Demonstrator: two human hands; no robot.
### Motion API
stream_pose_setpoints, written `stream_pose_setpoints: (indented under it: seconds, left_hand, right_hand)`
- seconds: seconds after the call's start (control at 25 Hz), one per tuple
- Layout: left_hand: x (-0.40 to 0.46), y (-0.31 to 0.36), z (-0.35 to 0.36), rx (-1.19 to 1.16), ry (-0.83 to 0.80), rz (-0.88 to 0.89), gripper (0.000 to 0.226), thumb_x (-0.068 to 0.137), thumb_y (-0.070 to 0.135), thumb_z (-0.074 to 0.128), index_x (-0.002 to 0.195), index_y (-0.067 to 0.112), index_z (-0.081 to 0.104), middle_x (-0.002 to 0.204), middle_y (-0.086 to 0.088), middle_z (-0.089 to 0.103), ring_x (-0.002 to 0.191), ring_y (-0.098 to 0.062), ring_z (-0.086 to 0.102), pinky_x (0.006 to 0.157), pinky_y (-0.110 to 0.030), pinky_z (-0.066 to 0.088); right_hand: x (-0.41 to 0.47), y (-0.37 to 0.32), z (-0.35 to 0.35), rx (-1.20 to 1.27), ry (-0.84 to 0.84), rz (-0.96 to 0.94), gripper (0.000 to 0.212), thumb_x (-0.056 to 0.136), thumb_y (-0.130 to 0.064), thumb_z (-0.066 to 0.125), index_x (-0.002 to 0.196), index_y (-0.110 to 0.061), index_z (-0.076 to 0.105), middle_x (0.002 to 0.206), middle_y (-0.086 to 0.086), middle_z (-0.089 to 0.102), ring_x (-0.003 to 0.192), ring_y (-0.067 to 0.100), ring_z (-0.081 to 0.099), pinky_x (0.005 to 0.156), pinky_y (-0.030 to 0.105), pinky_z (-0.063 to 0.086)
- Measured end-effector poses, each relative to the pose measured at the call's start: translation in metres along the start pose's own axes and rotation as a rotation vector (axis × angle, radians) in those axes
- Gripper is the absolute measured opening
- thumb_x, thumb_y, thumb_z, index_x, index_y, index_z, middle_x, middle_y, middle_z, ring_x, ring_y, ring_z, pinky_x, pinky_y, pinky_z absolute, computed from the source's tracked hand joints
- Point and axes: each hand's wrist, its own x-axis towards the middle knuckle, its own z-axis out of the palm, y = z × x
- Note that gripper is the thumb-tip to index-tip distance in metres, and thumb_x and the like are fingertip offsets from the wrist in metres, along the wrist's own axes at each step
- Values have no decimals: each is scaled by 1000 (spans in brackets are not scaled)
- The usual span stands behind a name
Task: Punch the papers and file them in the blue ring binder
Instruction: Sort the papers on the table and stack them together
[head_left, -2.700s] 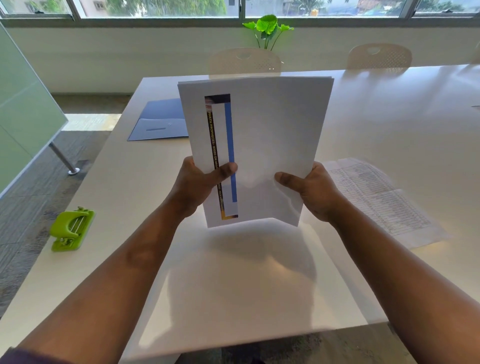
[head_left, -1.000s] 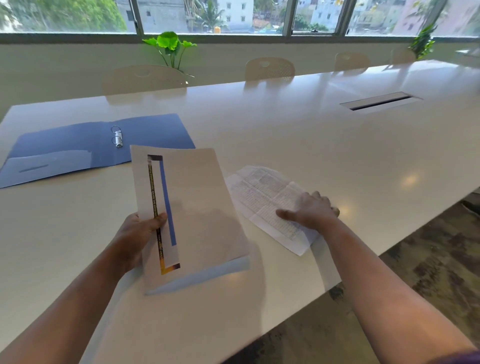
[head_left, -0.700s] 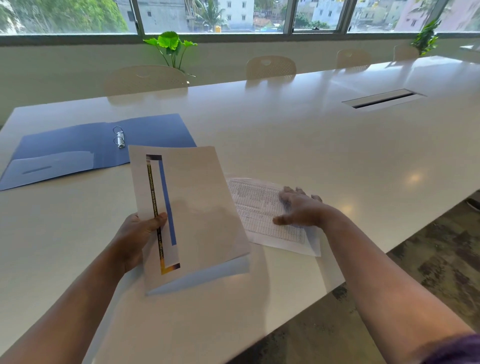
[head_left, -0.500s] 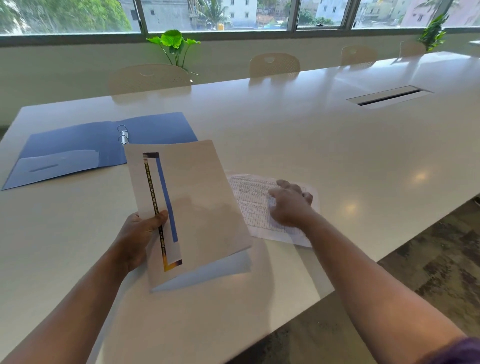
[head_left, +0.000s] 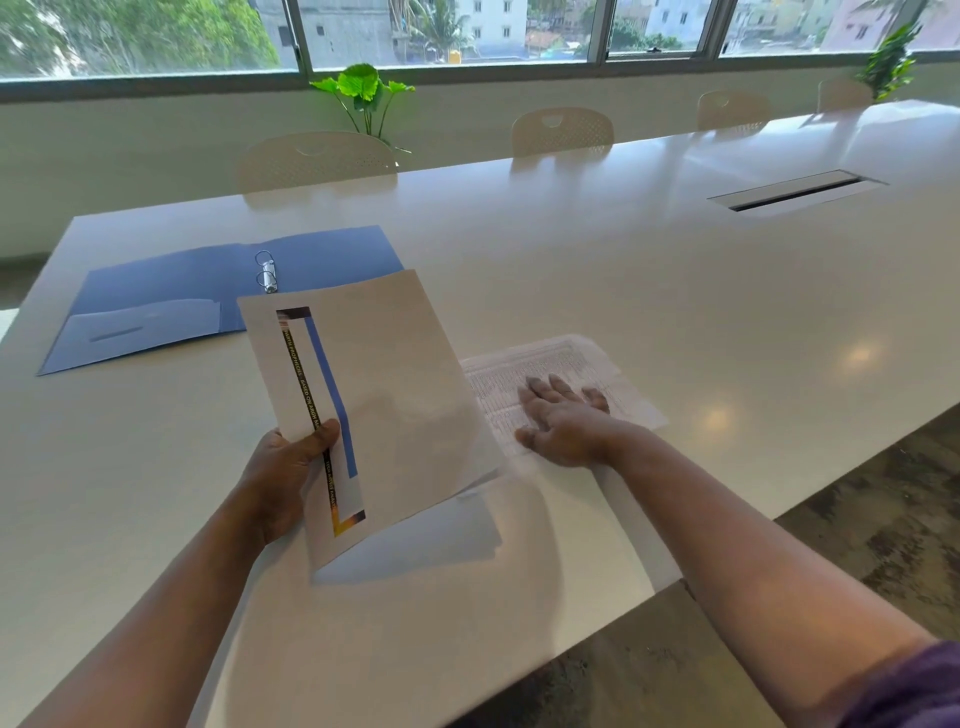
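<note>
My left hand (head_left: 283, 475) grips a stack of white papers (head_left: 395, 405) by its left edge, thumb on top; the top sheet bears a narrow blue and yellow printed strip. The stack is lifted and tilted above the white table (head_left: 649, 291). Flat on a printed sheet (head_left: 582, 364) to the right lies my right hand (head_left: 563, 423), fingers spread and pressing on it. The sheet looks blurred. Behind the stack, the blue ring binder (head_left: 182, 296) lies open at the far left, its metal rings (head_left: 266, 273) upright.
Beige chairs (head_left: 317, 161) line the table's far side, and a green plant (head_left: 363, 96) stands by the window. A cable slot (head_left: 795, 189) is set in the tabletop at the far right. The table's near edge runs diagonally past my right forearm.
My right hand let go of the stack, reached to the printed sheet and slid it left toward the stack. My left hand keeps holding the stack. The view turned right.
</note>
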Motion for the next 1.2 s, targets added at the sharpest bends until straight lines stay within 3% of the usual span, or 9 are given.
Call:
stream_pose_setpoints:
  seconds: [0.12, 0.2, 0.4, 0.6, 0.76, 0.84, 1.0, 1.08, 1.2]
  left_hand:
    - [-1, 0, 0, -5, 7, 6, 27, 97, 20, 66, 123, 15, 66, 96, -4, 78, 93, -32, 71, 74, -46, 56]
    - [-2, 0, 1, -17, 15, 3, 32, 96, 20, 66, 127, 12, 63, 100, -7, 76, 91, -30, 71, 73, -45, 55]
    - [-4, 0, 2, -49, 29, -5, 32, 96, 20, 67, 126, 10, 63, 102, -9, 76, 91, -31, 71, 72, -43, 56]
    - [-5, -1, 0, -72, 11, -4, 15, 97, 18, 66, 112, 15, 69, 96, -6, 79, 90, -28, 73, 75, -42, 56]
    - [-1, -2, -3, -72, 10, -1, 33, 96, 20, 66, 128, 10, 65, 108, -11, 76, 95, -32, 72, 78, -45, 56]
    - [0, -3, -4, -86, 6, -9, 38, 96, 21, 67, 131, 8, 64, 113, -14, 74, 96, -33, 71, 78, -46, 56]
    - [0, -2, -1, -89, 0, -1, 35, 96, 20, 67, 129, 9, 65, 105, -9, 77, 90, -28, 73, 74, -42, 56]
    - [0, -2, 0, -88, 0, 8, 32, 96, 19, 67, 127, 11, 65, 97, -3, 79, 86, -24, 74, 72, -41, 57]
    - [0, -2, -1, -94, -2, 12, 22, 96, 18, 66, 118, 16, 67, 90, 2, 80, 83, -20, 75, 71, -39, 55]
  right_hand:
    - [-1, -4, -8, 105, 104, 33, 61, 102, -44, 42, 159, -26, 28, 172, -2, 4, 158, 20, 0, 122, 51, 0]
    - [-1, -26, -1, 183, 286, 163, 65, 101, -54, 39, 155, -18, 35, 170, 5, 13, 156, 27, 9, 120, 56, 9]
    - [10, -64, 21, 222, 179, 370, 98, 93, -77, 20, 162, -10, 2, 170, 15, -8, 155, 41, -14, 119, 65, -6]
    - [17, -38, 23, -2, 137, 107, 99, 88, -83, 6, 163, -18, -4, 170, 10, -14, 156, 30, -17, 123, 58, -9]
    - [12, -13, 7, -104, 93, -225, 126, 60, -102, -7, 163, -30, 5, 172, -6, -5, 157, 14, -11, 126, 48, -3]
    - [9, -9, 0, -101, 97, -241, 125, 59, -104, 6, 162, -34, 11, 172, -8, -1, 157, 15, -10, 125, 51, -2]
    - [14, -43, 7, 164, 309, 44, 89, 92, -78, 25, 162, -24, 15, 172, 4, 1, 158, 25, -10, 122, 58, 1]
    - [19, -60, 14, 297, 293, 209, 87, 97, -71, 23, 163, -15, 7, 171, 11, -4, 157, 28, -14, 123, 56, -4]
    - [21, -63, 25, 151, 204, 250, 93, 96, -72, 16, 162, -9, -1, 170, 15, -10, 156, 30, -17, 124, 53, -10]
